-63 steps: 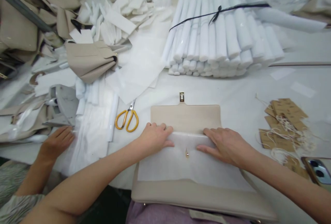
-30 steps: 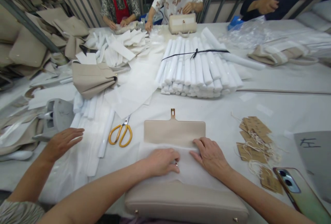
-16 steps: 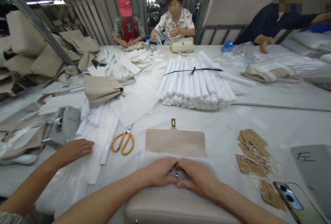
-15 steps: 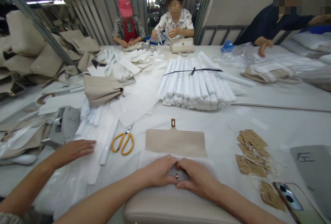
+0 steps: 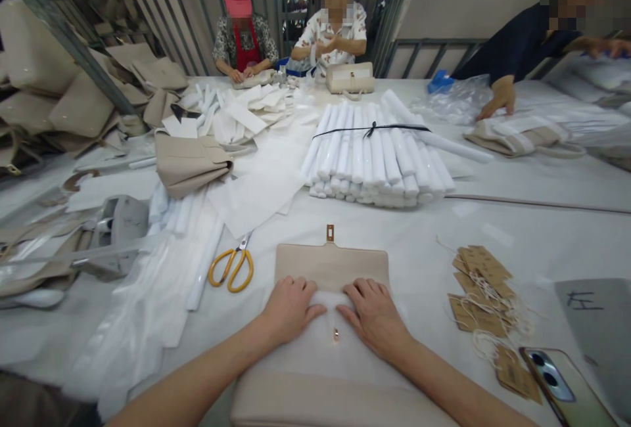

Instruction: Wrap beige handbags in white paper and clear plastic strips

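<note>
A beige handbag (image 5: 340,401) lies in front of me at the bottom edge, its flap (image 5: 330,264) spread out away from me with a gold clasp plate (image 5: 330,233) at its far tip. White tissue paper (image 5: 300,358) covers part of the bag, and a small gold turn lock (image 5: 336,334) shows through it. My left hand (image 5: 290,309) rests on the left side of the paper where it meets the flap, fingers spread. On the right side my right hand (image 5: 372,315) lies likewise, fingers stretched out. Neither hand grips anything visible.
Yellow-handled scissors (image 5: 231,268) lie to the left, near a grey tape dispenser (image 5: 118,233). Beyond the flap sits a tied bundle of white rolls (image 5: 369,157). Brown tags (image 5: 480,289) and a phone (image 5: 566,384) are at right. Co-workers (image 5: 340,26) occupy the far side.
My hands have moved apart from the middle, uncovering the turn lock, and their fingers now lie flat. Another person's arm at left has left the view.
</note>
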Available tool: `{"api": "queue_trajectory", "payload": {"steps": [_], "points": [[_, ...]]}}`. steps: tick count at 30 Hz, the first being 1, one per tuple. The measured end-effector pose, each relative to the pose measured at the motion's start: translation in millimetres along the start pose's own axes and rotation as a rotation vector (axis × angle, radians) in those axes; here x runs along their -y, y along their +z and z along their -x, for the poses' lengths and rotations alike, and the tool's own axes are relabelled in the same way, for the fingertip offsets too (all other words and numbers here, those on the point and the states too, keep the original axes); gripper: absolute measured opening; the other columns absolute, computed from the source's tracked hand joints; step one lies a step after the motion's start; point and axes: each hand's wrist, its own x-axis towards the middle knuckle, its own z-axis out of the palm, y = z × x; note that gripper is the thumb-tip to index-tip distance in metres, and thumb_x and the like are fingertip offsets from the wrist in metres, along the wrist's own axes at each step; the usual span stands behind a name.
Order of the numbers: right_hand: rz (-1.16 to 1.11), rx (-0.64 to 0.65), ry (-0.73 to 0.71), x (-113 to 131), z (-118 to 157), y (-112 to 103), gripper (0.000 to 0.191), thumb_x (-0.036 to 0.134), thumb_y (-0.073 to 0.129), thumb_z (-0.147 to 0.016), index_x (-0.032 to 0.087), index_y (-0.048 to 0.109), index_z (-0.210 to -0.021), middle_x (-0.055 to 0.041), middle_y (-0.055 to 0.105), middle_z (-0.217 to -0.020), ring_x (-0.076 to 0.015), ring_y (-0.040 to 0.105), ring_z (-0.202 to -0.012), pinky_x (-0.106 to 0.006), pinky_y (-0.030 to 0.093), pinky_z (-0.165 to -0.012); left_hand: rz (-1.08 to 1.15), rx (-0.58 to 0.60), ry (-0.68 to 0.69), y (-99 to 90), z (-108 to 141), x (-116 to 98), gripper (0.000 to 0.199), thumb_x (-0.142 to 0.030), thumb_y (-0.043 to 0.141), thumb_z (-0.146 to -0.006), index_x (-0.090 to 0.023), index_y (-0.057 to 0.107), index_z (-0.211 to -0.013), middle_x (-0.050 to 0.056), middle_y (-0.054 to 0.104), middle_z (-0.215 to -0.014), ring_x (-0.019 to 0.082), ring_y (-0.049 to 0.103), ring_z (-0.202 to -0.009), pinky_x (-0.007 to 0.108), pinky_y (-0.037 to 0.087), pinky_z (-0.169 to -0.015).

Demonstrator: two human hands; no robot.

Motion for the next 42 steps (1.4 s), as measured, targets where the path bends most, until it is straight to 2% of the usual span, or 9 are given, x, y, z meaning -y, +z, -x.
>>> {"api": "queue_trajectory", "payload": {"steps": [7, 11, 14, 18, 23, 32, 35, 39, 42], "points": [[0.081, 0.030, -0.034, -2.0, -0.4, 10.6, 0.029, 0.039, 0.042, -0.095, 0.017, 0.059, -0.091, -0.0071, 0.056, -0.083, -0.0215, 0.047, -0.079, -0.033, 0.030, -0.073, 0.029, -0.010, 0.016, 8.4, -1.3, 5.7, 0.043, -0.056, 0.033, -0.092, -0.021, 0.052, -0.107, 0.007, 0.061, -0.096, 0.025, 0.056, -0.094, 0.037, 0.042, -0.081], [0.110, 0.016, -0.030, -1.4, -0.7, 12.0, 0.025, 0.039, 0.044, -0.094, 0.018, 0.058, -0.094, -0.0062, 0.057, -0.083, -0.0212, 0.048, -0.079, -0.033, 0.029, -0.073, -0.042, -0.063, 0.049, 9.3, -0.1, 1.8, 0.041, -0.055, 0.041, -0.090, -0.023, 0.050, -0.114, 0.009, 0.057, -0.105, 0.027, 0.052, -0.101, 0.042, 0.039, -0.089], [0.121, -0.015, -0.028, -2.9, 0.9, 17.1, 0.024, 0.039, 0.046, -0.093, 0.019, 0.058, -0.094, -0.0056, 0.056, -0.083, -0.0211, 0.048, -0.079, -0.033, 0.029, -0.073, -0.115, -0.128, 0.131, 4.1, 2.2, -7.3, 0.032, -0.040, 0.045, -0.091, -0.028, 0.046, -0.121, 0.009, 0.053, -0.111, 0.028, 0.049, -0.105, 0.046, 0.038, -0.092], [0.111, -0.055, -0.024, -5.2, 3.2, 23.5, 0.022, 0.038, 0.045, -0.094, 0.020, 0.057, -0.094, -0.0047, 0.056, -0.083, -0.0210, 0.048, -0.079, -0.034, 0.029, -0.074, 0.040, -0.008, 0.237, -4.6, 4.8, -19.6, 0.024, -0.020, 0.044, -0.089, -0.026, 0.046, -0.112, 0.004, 0.052, -0.103, 0.019, 0.055, -0.092, 0.031, 0.045, -0.079], [0.131, -0.104, -0.038, -5.9, 2.9, 26.0, 0.020, 0.038, 0.046, -0.093, 0.021, 0.057, -0.094, -0.0041, 0.056, -0.082, -0.0210, 0.048, -0.078, -0.034, 0.029, -0.074, 0.194, 0.122, 0.177, -2.6, 3.2, -19.2, 0.038, -0.035, 0.054, -0.086, -0.026, 0.042, -0.121, 0.005, 0.051, -0.111, 0.022, 0.060, -0.094, 0.033, 0.048, -0.081], [0.026, -0.104, -0.023, -4.7, 4.8, 23.8, 0.023, 0.040, 0.047, -0.092, 0.020, 0.058, -0.096, -0.0057, 0.060, -0.084, -0.0220, 0.053, -0.080, -0.035, 0.036, -0.074, 0.327, 0.166, 0.180, 9.0, -3.7, -11.1, 0.065, -0.046, 0.070, -0.073, -0.026, 0.040, -0.126, 0.007, 0.050, -0.116, 0.027, 0.057, -0.104, 0.036, 0.046, -0.090], [-0.173, -0.155, 0.097, -11.6, -9.9, 17.7, 0.029, 0.041, 0.047, -0.091, 0.019, 0.057, -0.107, -0.0082, 0.064, -0.095, -0.0223, 0.057, -0.088, -0.035, 0.042, -0.080, 0.296, 0.180, 0.171, 7.7, -4.3, -13.4, 0.066, -0.045, 0.073, -0.071, -0.024, 0.040, -0.124, 0.009, 0.051, -0.116, 0.028, 0.057, -0.104, 0.036, 0.046, -0.087], [-0.228, -0.200, 0.283, -25.5, -61.5, 5.5, 0.041, 0.037, 0.041, -0.092, 0.014, 0.047, -0.126, -0.0133, 0.064, -0.105, -0.0240, 0.058, -0.094, -0.037, 0.044, -0.080, 0.229, 0.198, 0.154, 7.3, -2.1, -16.5, 0.064, -0.046, 0.072, -0.072, -0.024, 0.041, -0.123, 0.010, 0.052, -0.116, 0.027, 0.059, -0.098, 0.034, 0.047, -0.082], [-0.257, -0.119, 0.301, -29.2, -101.6, -3.5, 0.037, 0.034, 0.051, -0.086, 0.017, 0.055, -0.119, -0.0106, 0.066, -0.102, -0.0211, 0.060, -0.087, -0.032, 0.043, -0.075, 0.177, 0.187, 0.157, 6.4, 1.3, -18.4, 0.057, -0.049, 0.067, -0.076, -0.024, 0.043, -0.121, 0.010, 0.054, -0.115, 0.026, 0.060, -0.096, 0.034, 0.047, -0.080]]}}
